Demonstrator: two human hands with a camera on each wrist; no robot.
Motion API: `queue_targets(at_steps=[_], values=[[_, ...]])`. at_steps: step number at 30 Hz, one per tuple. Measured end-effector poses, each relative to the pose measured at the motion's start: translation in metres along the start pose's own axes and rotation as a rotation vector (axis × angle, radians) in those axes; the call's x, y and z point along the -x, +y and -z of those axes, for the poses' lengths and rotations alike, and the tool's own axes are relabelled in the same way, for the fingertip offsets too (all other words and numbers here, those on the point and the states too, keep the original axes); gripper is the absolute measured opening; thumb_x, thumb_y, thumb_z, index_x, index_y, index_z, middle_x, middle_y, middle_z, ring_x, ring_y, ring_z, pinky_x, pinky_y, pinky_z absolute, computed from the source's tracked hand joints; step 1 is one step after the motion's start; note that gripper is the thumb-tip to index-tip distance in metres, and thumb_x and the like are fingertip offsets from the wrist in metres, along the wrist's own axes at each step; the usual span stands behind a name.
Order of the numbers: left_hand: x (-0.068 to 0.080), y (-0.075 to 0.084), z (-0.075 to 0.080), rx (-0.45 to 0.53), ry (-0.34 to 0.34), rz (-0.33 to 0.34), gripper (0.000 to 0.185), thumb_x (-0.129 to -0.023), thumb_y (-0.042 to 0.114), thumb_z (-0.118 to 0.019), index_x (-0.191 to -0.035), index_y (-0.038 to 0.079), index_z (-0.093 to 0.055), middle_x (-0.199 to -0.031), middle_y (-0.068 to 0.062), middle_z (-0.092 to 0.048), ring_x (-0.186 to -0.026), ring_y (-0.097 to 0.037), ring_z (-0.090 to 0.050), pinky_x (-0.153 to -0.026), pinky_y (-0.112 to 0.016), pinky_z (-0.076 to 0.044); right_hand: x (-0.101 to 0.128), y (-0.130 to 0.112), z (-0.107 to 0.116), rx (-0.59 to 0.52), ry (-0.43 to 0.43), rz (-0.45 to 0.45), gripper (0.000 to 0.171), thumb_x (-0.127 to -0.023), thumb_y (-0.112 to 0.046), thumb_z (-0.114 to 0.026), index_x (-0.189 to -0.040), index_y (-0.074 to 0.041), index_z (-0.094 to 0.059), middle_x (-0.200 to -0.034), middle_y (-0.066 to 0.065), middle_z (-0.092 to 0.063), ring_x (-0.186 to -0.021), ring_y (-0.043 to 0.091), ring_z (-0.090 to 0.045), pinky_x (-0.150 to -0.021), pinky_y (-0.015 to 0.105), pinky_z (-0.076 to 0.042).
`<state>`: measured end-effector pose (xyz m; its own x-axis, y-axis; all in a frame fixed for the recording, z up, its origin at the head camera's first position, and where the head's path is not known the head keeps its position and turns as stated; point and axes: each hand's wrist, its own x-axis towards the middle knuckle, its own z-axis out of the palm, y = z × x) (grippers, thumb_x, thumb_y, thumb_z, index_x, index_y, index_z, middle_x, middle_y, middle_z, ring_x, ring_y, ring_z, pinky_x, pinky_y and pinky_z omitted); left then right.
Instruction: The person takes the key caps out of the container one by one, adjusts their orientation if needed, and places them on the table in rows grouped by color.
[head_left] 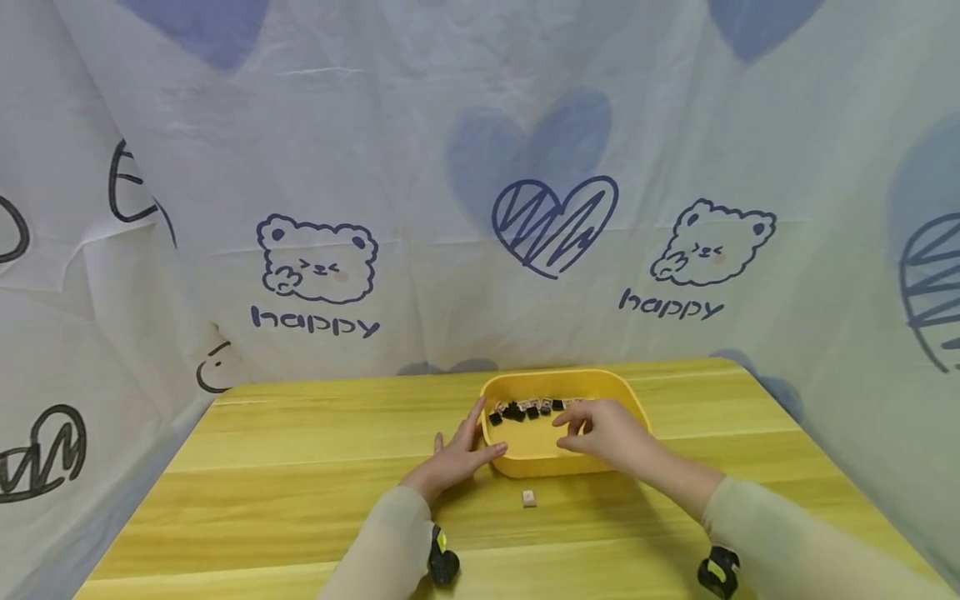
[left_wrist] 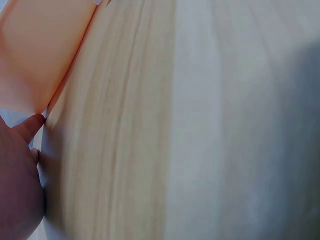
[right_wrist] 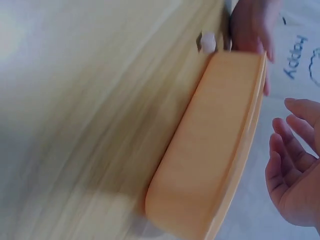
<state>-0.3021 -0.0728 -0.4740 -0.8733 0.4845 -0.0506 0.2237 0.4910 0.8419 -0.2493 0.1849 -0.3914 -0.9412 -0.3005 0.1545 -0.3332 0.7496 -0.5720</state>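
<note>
A yellow plastic bin [head_left: 525, 467] stands on the table, with small black pieces [head_left: 515, 412] and whitish pieces [head_left: 535, 404] along its far side. My left hand [head_left: 452, 460] rests at its left end, thumb on the front corner and straight fingers along the outside. Over the right part of the bin hovers my right hand [head_left: 606, 429], its thumb and fingers apart. The right wrist view shows that hand's loosely bent fingers [right_wrist: 287, 150] holding nothing. On the table in front of the bin lies a small whitish keycap-like piece [head_left: 528, 498].
The wood-grain table [head_left: 300, 500] runs back to a white cloth [head_left: 420, 275] printed with hearts, bears and lettering. Cloth also hangs at both sides. Each forearm has a pale sleeve and a black wrist device [head_left: 443, 564].
</note>
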Motion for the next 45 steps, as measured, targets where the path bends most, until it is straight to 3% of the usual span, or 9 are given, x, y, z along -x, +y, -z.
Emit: queue_targets(at_steps=[8, 16, 21, 27, 31, 35, 45], values=[[0.002, 0.001, 0.001, 0.012, -0.011, -0.002, 0.09, -0.094, 0.056, -0.055, -0.157, 0.03, 0.003, -0.156, -0.016, -0.028, -0.147, -0.033, -0.005, -0.108, -0.061, 0.019, -0.018, 0.021, 0.012, -0.075, -0.064, -0.01, 0.021, -0.085, -0.008, -0.075, -0.106, -0.008, -0.075, -0.08, -0.005, -0.063, -0.068, 0.016, -0.052, -0.057, 0.029, -0.046], [0.002, 0.0, 0.0, 0.018, -0.019, -0.008, 0.092, -0.093, 0.06, -0.054, -0.158, 0.029, 0.004, -0.158, -0.018, -0.02, -0.147, -0.035, -0.001, -0.108, -0.059, 0.02, -0.038, 0.044, 0.02, -0.047, -0.103, 0.017, 0.027, -0.081, -0.004, -0.077, -0.108, -0.001, -0.073, -0.088, -0.001, -0.066, -0.078, 0.015, -0.058, -0.068, 0.03, -0.052], [0.002, 0.001, 0.001, 0.016, -0.021, 0.0, 0.092, -0.093, 0.059, -0.054, -0.158, 0.03, 0.004, -0.159, -0.017, -0.02, -0.147, -0.034, -0.001, -0.108, -0.058, 0.02, -0.047, 0.054, 0.023, -0.038, -0.138, 0.001, 0.03, -0.081, 0.0, -0.076, -0.11, 0.002, -0.071, -0.089, 0.004, -0.066, -0.079, 0.017, -0.059, -0.068, 0.03, -0.053], [0.003, 0.002, 0.001, 0.016, -0.019, 0.0, 0.089, -0.095, 0.055, -0.055, -0.157, 0.03, 0.004, -0.159, -0.015, -0.019, -0.147, -0.033, -0.002, -0.109, -0.059, 0.019, -0.054, 0.065, 0.019, -0.035, -0.155, -0.019, 0.033, -0.08, 0.003, -0.076, -0.112, 0.005, -0.069, -0.103, 0.017, -0.067, -0.088, 0.028, -0.061, -0.074, 0.033, -0.054], [0.002, -0.001, 0.0, -0.001, -0.008, -0.001, 0.09, -0.094, 0.058, -0.055, -0.158, 0.031, 0.003, -0.158, -0.015, -0.024, -0.148, -0.032, -0.003, -0.109, -0.059, 0.019, -0.055, 0.076, 0.013, -0.027, -0.163, -0.041, 0.036, -0.08, 0.003, -0.075, -0.115, 0.004, -0.067, -0.112, 0.018, -0.065, -0.1, 0.036, -0.061, -0.083, 0.04, -0.054], [0.002, -0.004, 0.0, -0.006, -0.003, -0.001, 0.09, -0.094, 0.056, -0.055, -0.158, 0.031, 0.003, -0.156, -0.015, -0.028, -0.148, -0.031, -0.004, -0.108, -0.06, 0.019, -0.059, 0.087, 0.005, 0.012, -0.161, -0.032, 0.038, -0.08, 0.003, -0.075, -0.117, 0.001, -0.068, -0.115, 0.014, -0.065, -0.105, 0.035, -0.06, -0.089, 0.044, -0.052], [0.003, 0.001, 0.0, 0.008, -0.003, -0.013, 0.088, -0.096, 0.053, -0.055, -0.158, 0.028, 0.002, -0.156, -0.016, -0.029, -0.147, -0.033, -0.005, -0.108, -0.062, 0.018, -0.068, 0.089, 0.0, 0.065, -0.154, 0.005, 0.047, -0.072, 0.005, -0.078, -0.118, 0.008, -0.064, -0.114, 0.02, -0.065, -0.103, 0.036, -0.061, -0.093, 0.047, -0.049]])
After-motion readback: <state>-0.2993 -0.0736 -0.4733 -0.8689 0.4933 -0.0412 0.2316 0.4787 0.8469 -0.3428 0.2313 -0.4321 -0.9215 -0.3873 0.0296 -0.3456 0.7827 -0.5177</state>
